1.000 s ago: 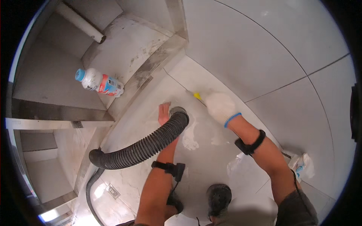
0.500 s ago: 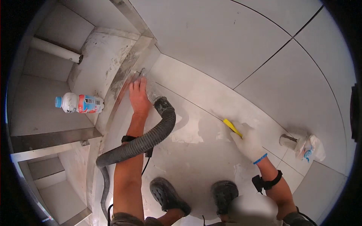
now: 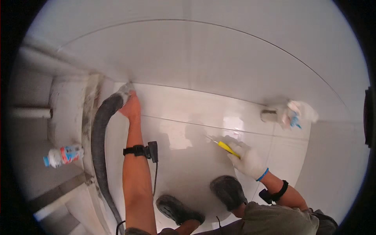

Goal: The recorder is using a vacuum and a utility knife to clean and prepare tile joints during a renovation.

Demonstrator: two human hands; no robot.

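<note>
Wall (image 3: 219, 58) meets pale floor (image 3: 176, 180) ahead; black hose (image 3: 101, 145) runs up my left side; greyish nozzle (image 3: 125, 88) on its end sits at the far-left corner, left hand (image 3: 132, 107) fingers closed round it; gloved right hand (image 3: 250, 161) grips yellow-handled tool (image 3: 227, 148), floor contact can't tell; reads as corner suction; next move calls for nozzle mouth tight to the edge.

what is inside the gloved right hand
The gloved right hand holds a yellow-handled tool; its thin shaft and part of the handle show. Any part of the handle inside the grip is covered and cannot be seen.
</note>
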